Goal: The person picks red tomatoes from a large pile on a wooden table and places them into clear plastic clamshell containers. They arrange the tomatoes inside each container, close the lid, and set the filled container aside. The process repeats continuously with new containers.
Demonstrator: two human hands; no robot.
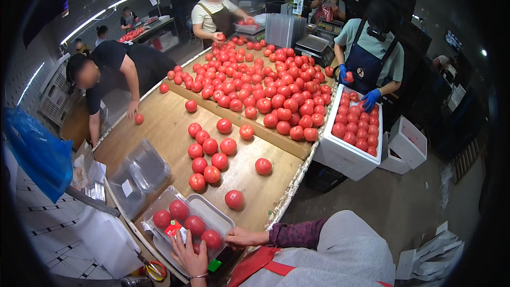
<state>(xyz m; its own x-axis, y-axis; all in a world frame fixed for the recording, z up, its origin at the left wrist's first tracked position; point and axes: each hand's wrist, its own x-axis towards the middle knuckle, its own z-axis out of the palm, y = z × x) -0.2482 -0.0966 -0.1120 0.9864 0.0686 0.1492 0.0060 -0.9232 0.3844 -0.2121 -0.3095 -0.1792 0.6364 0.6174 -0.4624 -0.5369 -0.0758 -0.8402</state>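
Note:
A clear plastic clamshell box (153, 223) with several red tomatoes (195, 225) in it sits before me on a weighing scale's metal pan (217, 210). My left hand (190, 256) lies over the near side of the box, fingers apart, its fingertips at a red and white label (175, 229). At the box's right corner, my right hand (245, 236) has its fingers curled against the edge. Part of the scale's lit green display (215, 265) shows below the box. Loose tomatoes (211, 174) lie on the wooden table (255, 191) beyond it.
Nested empty clamshells (139, 171) lie to the left, scissors (155, 270) near the table's lower edge. A wooden divider (239, 119) holds back a tomato heap (259, 83). Co-workers stand around the table; one in blue gloves handles tomatoes at a white foam box (346, 159).

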